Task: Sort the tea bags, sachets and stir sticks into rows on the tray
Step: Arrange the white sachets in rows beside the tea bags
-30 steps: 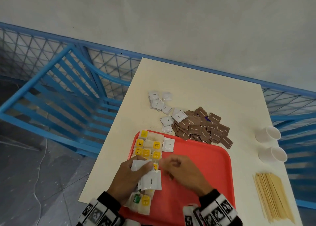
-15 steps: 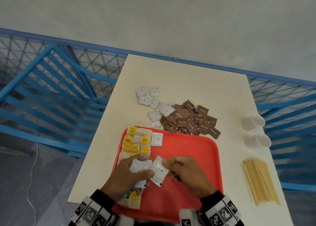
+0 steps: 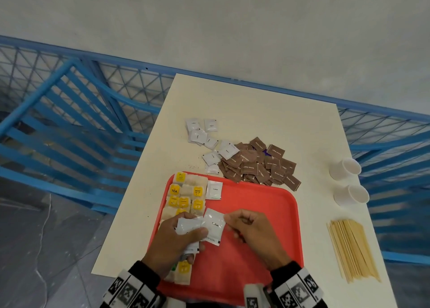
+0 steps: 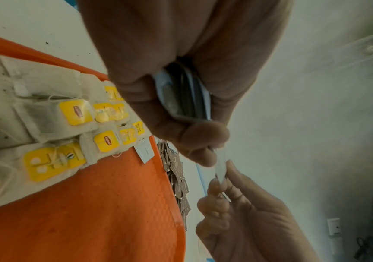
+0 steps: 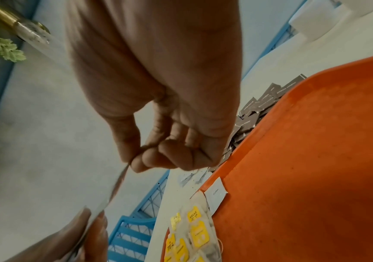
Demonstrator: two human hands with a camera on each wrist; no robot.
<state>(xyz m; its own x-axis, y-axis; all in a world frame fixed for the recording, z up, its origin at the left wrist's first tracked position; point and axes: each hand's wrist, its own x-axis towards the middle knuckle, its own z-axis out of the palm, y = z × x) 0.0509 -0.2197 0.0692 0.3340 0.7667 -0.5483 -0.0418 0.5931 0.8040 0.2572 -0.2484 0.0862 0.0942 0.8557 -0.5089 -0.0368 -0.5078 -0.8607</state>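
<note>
A red tray [image 3: 263,256] lies at the table's near edge. Tea bags with yellow tags [image 3: 185,196] fill its left side in rows, and one white coffee sachet [image 3: 214,190] lies beside them. My left hand [image 3: 176,240] grips a small stack of white sachets [image 3: 188,225] over the tray's left part. My right hand [image 3: 253,233] pinches the right edge of one white coffee sachet [image 3: 214,226], whose other end lies under my left thumb. In the left wrist view the stack [image 4: 181,95] sits between thumb and fingers. In the right wrist view the sachet [image 5: 118,182] shows edge-on.
White sachets [image 3: 204,135] and a pile of brown sugar sachets [image 3: 258,165] lie on the table beyond the tray. Wooden stir sticks [image 3: 351,249] lie at the right. Two white paper cups [image 3: 346,168] stand at the right edge. Blue railing surrounds the table.
My right hand has pulled one coffee sachet sideways out of the stack held in my left hand. The head view has shifted slightly.
</note>
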